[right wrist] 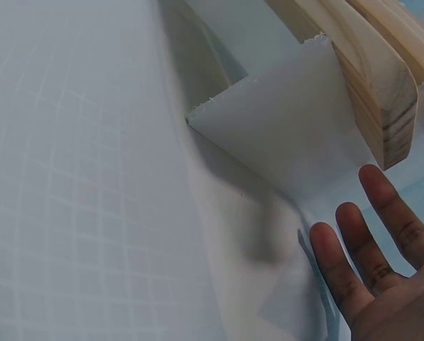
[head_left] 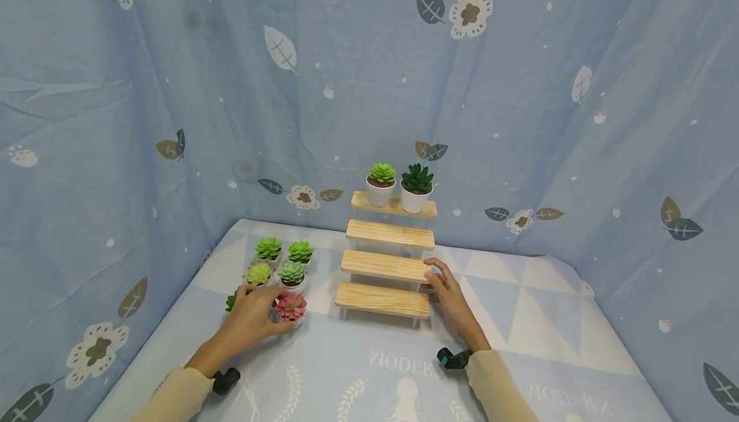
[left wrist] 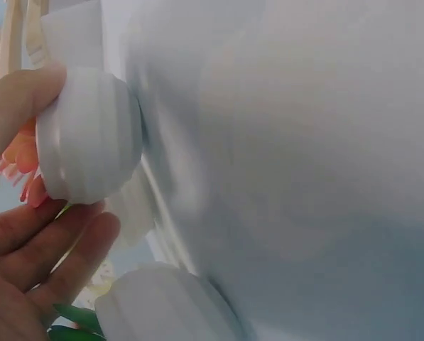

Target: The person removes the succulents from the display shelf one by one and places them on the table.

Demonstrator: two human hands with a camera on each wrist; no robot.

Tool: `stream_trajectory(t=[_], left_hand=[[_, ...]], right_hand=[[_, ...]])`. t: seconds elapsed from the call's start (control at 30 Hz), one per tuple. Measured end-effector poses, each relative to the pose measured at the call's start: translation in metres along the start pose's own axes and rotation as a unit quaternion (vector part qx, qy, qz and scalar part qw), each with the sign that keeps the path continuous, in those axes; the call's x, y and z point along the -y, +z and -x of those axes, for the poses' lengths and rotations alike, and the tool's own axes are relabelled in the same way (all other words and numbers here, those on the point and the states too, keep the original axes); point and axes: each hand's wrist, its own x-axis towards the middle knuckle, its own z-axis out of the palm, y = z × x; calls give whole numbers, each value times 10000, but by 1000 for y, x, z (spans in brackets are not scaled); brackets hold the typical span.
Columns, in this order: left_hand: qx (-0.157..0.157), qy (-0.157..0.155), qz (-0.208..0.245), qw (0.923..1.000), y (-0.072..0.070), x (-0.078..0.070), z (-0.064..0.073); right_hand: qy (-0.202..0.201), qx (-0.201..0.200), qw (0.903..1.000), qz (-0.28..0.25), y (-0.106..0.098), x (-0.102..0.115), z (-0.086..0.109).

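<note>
In the head view my left hand [head_left: 252, 315] is at a pink succulent [head_left: 291, 306] in a white pot, at the front of a cluster of potted succulents. The left wrist view shows thumb and fingers pinching this white pot [left wrist: 91, 138] from opposite sides, close over the cloth. My right hand [head_left: 449, 294] is at the right end of a four-step wooden display stand [head_left: 385, 265]. Its fingers [right wrist: 386, 213] are extended and slightly bent, the tips right by a step's end. On the top step stand a light green succulent [head_left: 380, 185] and a dark green succulent [head_left: 416, 188].
Several green succulents, among them a pale green one [head_left: 292, 274] and a yellow-green one [head_left: 259, 274], stand close together behind and beside my left hand. A patterned cloth [head_left: 519, 319] covers the table. Blue curtains [head_left: 358, 88] hang behind and at both sides.
</note>
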Motion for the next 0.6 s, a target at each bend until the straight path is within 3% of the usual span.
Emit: stream_trajectory(t=[0.6], left_hand=[[109,-193,-301,9993,-9,-1,-1]], right_hand=[[122,73,9998,-138,0,2,0]])
